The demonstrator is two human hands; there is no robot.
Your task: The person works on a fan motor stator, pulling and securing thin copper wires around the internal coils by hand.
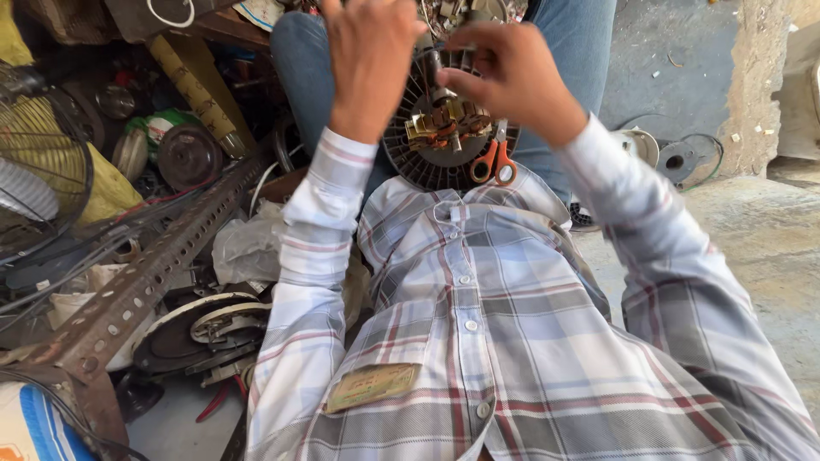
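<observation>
My left hand (369, 64) is cut off at the top edge, fingertips out of sight — what they touch I cannot tell. My right hand (512, 77) covers the upper part of the round dark ribbed motor (427, 158); the orange-handled scissors (494, 162) below it hide their blades.

A small repair workshop for fans and motors, cluttered and rough. A wire fan guard (38, 162) stands at the left beside round motor parts (188, 155) and tangled cables. A rusty perforated angle bar (145, 282) crosses the heap, with more motor housings (205, 333) below it. The concrete floor (769, 248) is bare and dusty, the wall (756, 77) chipped and crumbling.
</observation>
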